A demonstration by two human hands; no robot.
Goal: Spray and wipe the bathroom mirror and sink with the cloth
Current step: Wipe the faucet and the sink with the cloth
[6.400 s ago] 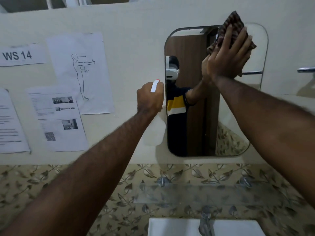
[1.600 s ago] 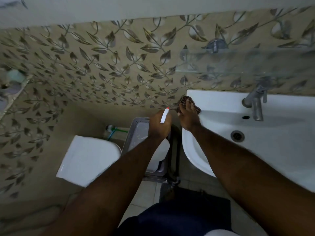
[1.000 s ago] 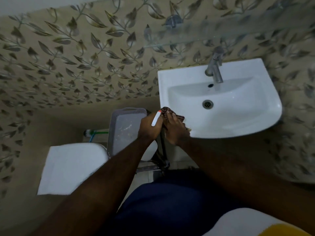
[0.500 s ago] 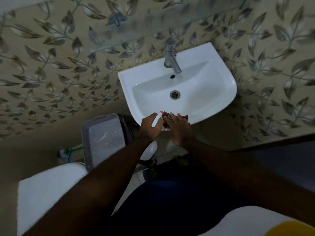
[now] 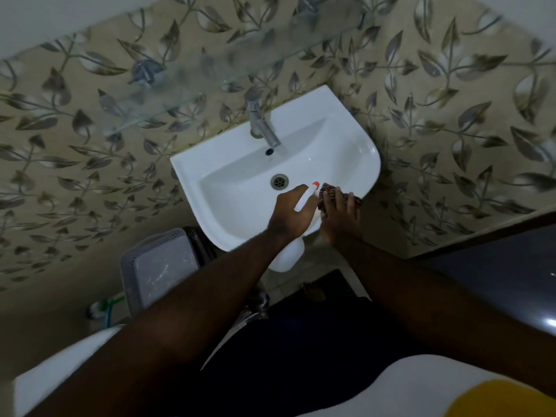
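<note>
Now the right hand [image 5: 341, 218] is pressing the cloth [image 5: 329, 192] flat, fingers spread, onto the sink's [image 5: 240, 188] front-right rim, presumably to wipe along that edge. The left hand [image 5: 290, 216] is staying wrapped around the spray bottle [image 5: 307, 197], nozzle aimed over the basin, probably ready to wet it.
</note>
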